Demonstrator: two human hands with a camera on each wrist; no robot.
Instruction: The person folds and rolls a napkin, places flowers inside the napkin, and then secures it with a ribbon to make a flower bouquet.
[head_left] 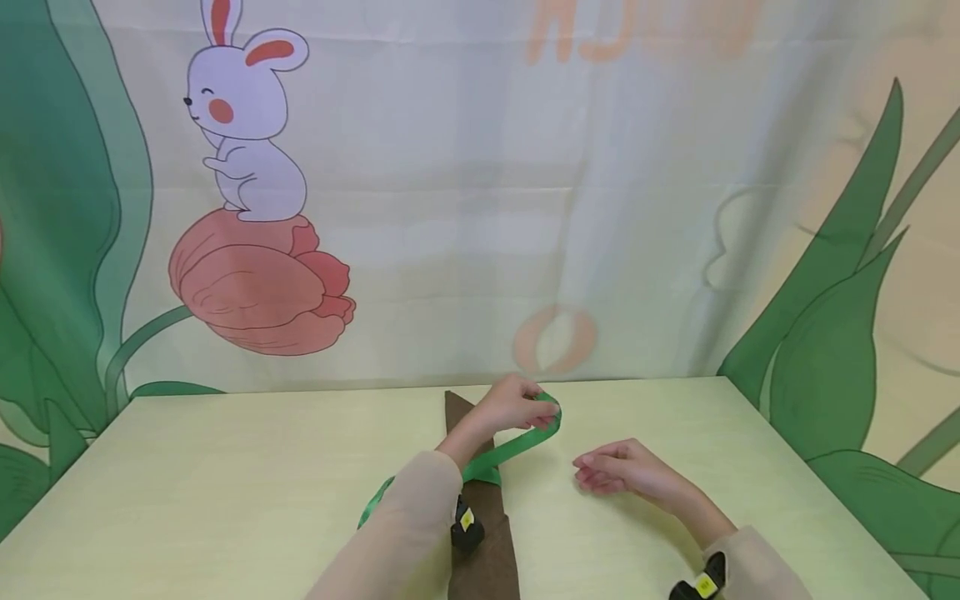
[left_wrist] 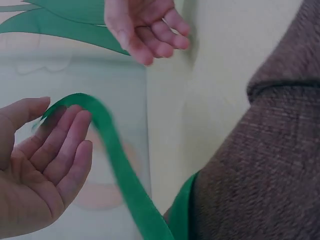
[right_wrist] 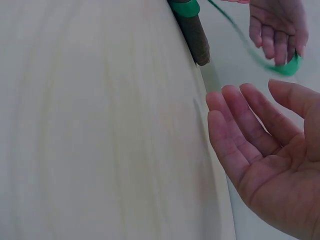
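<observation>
A green ribbon (head_left: 517, 447) wraps round a long brown cloth bundle (head_left: 483, 533) that lies lengthwise on the table. My left hand (head_left: 517, 402) pinches the ribbon between thumb and fingers, raised over the far part of the bundle. In the left wrist view the ribbon (left_wrist: 112, 145) arches from those fingers down to the brown cloth (left_wrist: 250, 165). To the right of the bundle, my right hand (head_left: 626, 468) is held above the table, fingers loosely bent with nothing in them. The right wrist view shows its bare palm (right_wrist: 270, 175) turned up.
The pale table (head_left: 225, 500) ends at a hanging cloth backdrop (head_left: 450, 208) printed with a rabbit and plants. Another stretch of green ribbon (head_left: 373, 502) shows left of the bundle, partly behind the left sleeve (head_left: 405, 517). Each wrist carries a small black camera (head_left: 467, 527).
</observation>
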